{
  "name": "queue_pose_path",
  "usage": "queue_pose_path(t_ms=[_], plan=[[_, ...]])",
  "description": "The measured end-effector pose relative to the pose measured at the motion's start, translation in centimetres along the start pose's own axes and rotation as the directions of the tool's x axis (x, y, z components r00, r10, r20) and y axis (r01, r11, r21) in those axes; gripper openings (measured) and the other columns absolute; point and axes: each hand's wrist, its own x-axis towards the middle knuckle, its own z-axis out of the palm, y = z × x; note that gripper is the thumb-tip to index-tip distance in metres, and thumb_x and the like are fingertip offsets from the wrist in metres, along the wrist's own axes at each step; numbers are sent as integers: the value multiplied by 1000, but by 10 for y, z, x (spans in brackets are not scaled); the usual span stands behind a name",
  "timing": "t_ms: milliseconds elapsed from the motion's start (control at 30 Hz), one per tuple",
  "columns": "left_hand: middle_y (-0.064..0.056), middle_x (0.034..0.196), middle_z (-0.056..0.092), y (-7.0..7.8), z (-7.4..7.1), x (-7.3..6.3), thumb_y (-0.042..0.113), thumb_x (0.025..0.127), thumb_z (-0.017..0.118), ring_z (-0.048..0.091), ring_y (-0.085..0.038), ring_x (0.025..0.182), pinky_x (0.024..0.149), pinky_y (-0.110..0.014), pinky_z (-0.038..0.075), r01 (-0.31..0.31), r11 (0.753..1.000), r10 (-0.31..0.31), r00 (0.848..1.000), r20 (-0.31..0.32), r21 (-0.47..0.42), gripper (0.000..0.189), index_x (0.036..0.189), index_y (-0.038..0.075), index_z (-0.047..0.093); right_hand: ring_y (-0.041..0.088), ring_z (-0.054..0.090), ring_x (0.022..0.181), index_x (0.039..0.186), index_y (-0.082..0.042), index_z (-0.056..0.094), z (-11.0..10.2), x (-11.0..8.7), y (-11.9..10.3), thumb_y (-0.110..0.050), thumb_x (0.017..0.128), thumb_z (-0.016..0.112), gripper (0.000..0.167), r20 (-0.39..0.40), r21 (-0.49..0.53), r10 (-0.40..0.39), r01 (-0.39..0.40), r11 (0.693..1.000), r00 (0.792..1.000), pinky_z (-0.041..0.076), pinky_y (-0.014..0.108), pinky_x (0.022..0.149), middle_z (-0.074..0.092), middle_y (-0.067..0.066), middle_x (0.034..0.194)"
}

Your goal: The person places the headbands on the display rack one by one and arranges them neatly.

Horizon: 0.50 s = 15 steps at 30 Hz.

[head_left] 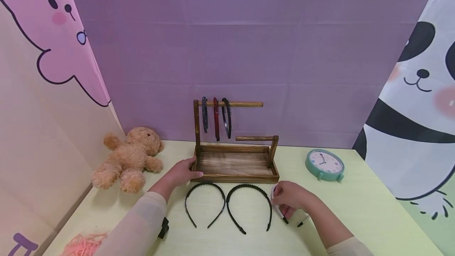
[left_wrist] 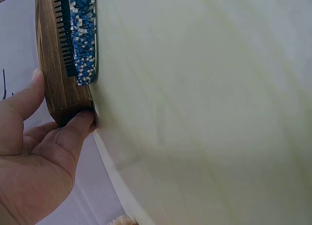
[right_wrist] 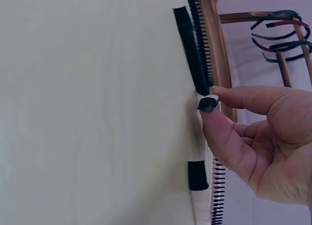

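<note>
My left hand [head_left: 182, 172] grips the left front corner of a wooden display stand [head_left: 236, 178], its thumb at the front edge. In the left wrist view, the stand's corner [left_wrist: 68, 100] lies between thumb and fingers, with a blue glittery headband [left_wrist: 84, 39] beside it. My right hand [head_left: 293, 197] pinches a white headband [head_left: 273, 191] by one arm, right of the stand's front. The right wrist view shows its black tip [right_wrist: 208, 104] between thumb and forefinger. Two dark headbands lie side by side in front of the stand, one toothed [head_left: 205, 184], the other ridged [head_left: 249, 186].
Three headbands, blue, red [head_left: 216, 119] and black, hang on the stand's upper bar [head_left: 247, 104]. A shorter bar [head_left: 254, 138] sits lower right. A teddy bear [head_left: 129, 157] lies at left, a green clock [head_left: 325, 165] at right. Pink yarn [head_left: 84, 245] and a black item [head_left: 164, 227] lie near the left arm.
</note>
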Motion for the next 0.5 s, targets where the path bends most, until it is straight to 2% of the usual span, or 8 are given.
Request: queue_pose_path(t_ms=[100, 267, 500], plan=[[-18, 158, 30, 1, 0, -1, 26, 94, 67, 26, -40, 146, 116, -56, 28, -1, 1000, 1, 1000, -1, 1, 76, 156, 8, 26, 27, 65, 53, 99, -2, 52, -7, -3, 3, -12, 89, 69, 22, -7, 23, -14, 14, 1000, 1000, 58, 41, 52, 60, 16, 72], [-19, 158, 30, 2, 0, -1, 25, 95, 67, 26, -40, 146, 116, -56, 28, 0, 1000, 0, 1000, -3, 6, 75, 156, 7, 26, 27, 64, 58, 106, -1, 51, -23, -8, 4, -14, 90, 68, 26, -31, 50, -42, 43, 998, 999, 58, 40, 53, 59, 15, 84], [-19, 158, 30, 0, 0, 0, 25, 95, 67, 26, -40, 146, 116, -56, 28, 5, 1000, -5, 1000, 1, 5, 75, 156, 9, 26, 23, 64, 68, 115, 5, 48, -51, -19, -1, -11, 94, 62, 31, -80, 68, -145, 150, 986, 986, 60, 41, 58, 62, 19, 94]])
